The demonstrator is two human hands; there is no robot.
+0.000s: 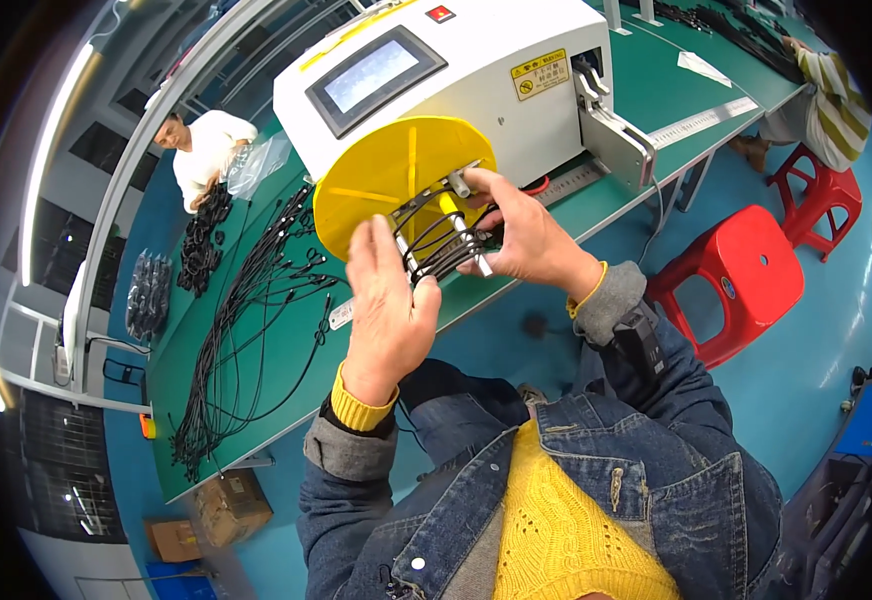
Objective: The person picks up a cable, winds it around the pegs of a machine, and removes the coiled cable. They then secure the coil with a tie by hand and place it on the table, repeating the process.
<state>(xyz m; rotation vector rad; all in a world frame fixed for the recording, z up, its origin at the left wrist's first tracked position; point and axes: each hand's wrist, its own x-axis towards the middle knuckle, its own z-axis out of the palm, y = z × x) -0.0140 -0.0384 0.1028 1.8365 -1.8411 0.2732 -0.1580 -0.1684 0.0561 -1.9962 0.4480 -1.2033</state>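
A black cable (442, 262) is wound in a coil around the metal posts of a yellow disc (361, 195), which sits on the front of a white machine (501, 115). My left hand (388, 315) lies along the coil's left side, fingers stretched out and thumb near its lower loops. On the other side my right hand (533, 238) is curled round the coil's right side, index finger by the upper post and thumb by the lower one. Part of the cable is hidden behind my right fingers.
A bundle of black cables (246, 310) spreads over the green table (181, 425) at left. The machine has a screen (376, 80) and a metal guide (616, 145) at right. Red stools (741, 270) stand right of the table. A person (206, 150) works across it.
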